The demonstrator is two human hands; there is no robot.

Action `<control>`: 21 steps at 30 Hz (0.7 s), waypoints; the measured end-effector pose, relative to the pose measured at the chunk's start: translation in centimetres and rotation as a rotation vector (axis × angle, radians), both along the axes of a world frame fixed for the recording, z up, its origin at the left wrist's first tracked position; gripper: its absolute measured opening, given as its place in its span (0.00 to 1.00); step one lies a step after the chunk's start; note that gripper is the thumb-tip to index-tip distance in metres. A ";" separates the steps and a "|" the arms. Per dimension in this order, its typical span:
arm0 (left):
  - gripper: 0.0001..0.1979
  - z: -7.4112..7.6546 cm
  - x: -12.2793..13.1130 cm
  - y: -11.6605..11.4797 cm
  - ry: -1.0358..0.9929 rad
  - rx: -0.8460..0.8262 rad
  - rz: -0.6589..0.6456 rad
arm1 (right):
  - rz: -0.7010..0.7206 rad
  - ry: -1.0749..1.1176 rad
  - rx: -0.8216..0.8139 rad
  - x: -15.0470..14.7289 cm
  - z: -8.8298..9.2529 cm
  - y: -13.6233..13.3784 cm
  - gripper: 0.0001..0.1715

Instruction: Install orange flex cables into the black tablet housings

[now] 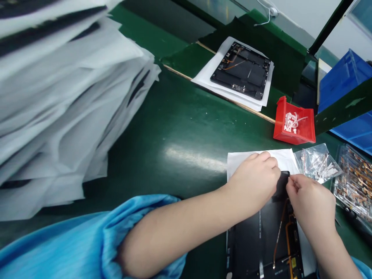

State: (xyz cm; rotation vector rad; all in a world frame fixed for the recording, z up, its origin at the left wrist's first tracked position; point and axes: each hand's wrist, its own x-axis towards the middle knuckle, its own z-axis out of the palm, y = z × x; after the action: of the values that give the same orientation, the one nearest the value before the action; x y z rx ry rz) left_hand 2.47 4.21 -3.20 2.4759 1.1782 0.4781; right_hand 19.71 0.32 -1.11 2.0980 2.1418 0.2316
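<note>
A black opened tablet chassis (pixel 261 240) with orange flex cables lies on a white sheet (pixel 283 157) at the near right of the green bench. My left hand (pixel 255 180) rests curled on its far corner, fingers folded down. My right hand (pixel 310 201) pinches at the top edge of the chassis, fingertips pressed together on something too small to name. Both forearms come out of blue sleeves (pixel 87 240).
A tall leaning stack of white sheets (pixel 58 97) fills the left. A second black chassis (pixel 241 69) lies on white paper at the back. A red bin (pixel 293 122), a clear bag of small parts (pixel 318 162), a parts tray (pixel 356 182) and a blue crate (pixel 345 83) crowd the right.
</note>
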 end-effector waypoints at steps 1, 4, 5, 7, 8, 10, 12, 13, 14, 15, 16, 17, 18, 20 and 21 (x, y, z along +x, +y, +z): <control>0.04 0.1 0.0 0.0 0.002 -0.010 -0.003 | 0.007 0.033 0.012 0.3 -0.1 -0.1 0.14; 0.05 0.3 0.0 0.1 0.005 -0.035 -0.008 | 0.015 0.141 0.030 1.1 -0.3 -0.3 0.13; 0.05 0.3 0.0 0.1 0.003 -0.036 -0.006 | 0.021 0.170 0.027 1.3 -0.3 -0.3 0.14; 0.05 0.3 0.0 0.1 -0.003 -0.028 0.001 | 0.028 0.210 0.022 1.7 -0.4 -0.3 0.15; 0.05 0.3 0.0 0.1 -0.004 -0.023 0.004 | 0.029 0.225 0.019 1.9 -0.4 -0.3 0.16; 0.05 0.2 0.0 0.1 -0.001 -0.019 0.004 | 0.026 0.250 0.015 2.1 -0.4 -0.3 0.17; 0.05 0.2 0.0 0.1 0.003 -0.019 0.001 | 0.030 0.272 0.014 2.2 -0.4 -0.2 0.18; 0.05 0.3 0.0 0.1 0.003 -0.020 0.000 | 0.037 0.277 0.021 2.3 -0.4 -0.2 0.18; 0.05 0.3 0.0 0.1 0.003 -0.019 -0.001 | 0.047 0.272 0.033 2.3 -0.5 -0.3 0.18; 0.05 0.3 0.0 0.1 0.001 -0.017 -0.002 | 0.059 0.259 0.048 2.3 -0.5 -0.3 0.18; 0.05 0.3 0.0 0.1 -0.001 -0.014 -0.002 | 0.072 0.241 0.064 2.3 -0.5 -0.4 0.18; 0.05 0.3 0.0 0.1 -0.003 -0.010 0.000 | 0.086 0.219 0.079 2.3 -0.6 -0.4 0.18; 0.05 0.3 0.0 0.1 -0.007 -0.006 0.001 | 0.100 0.198 0.093 2.2 -0.6 -0.5 0.18; 0.05 0.2 0.0 0.1 -0.015 0.004 0.003 | 0.136 0.163 0.119 2.2 -0.6 -0.6 0.18; 0.05 0.1 0.0 0.1 -0.021 0.010 0.001 | 0.159 0.153 0.131 2.2 -0.6 -0.6 0.18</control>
State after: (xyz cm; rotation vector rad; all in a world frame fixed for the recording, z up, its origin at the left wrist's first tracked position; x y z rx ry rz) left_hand 2.45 4.27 -3.09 2.4721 1.1718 0.5103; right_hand 21.92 -0.31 -1.71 2.0762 2.4491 0.2418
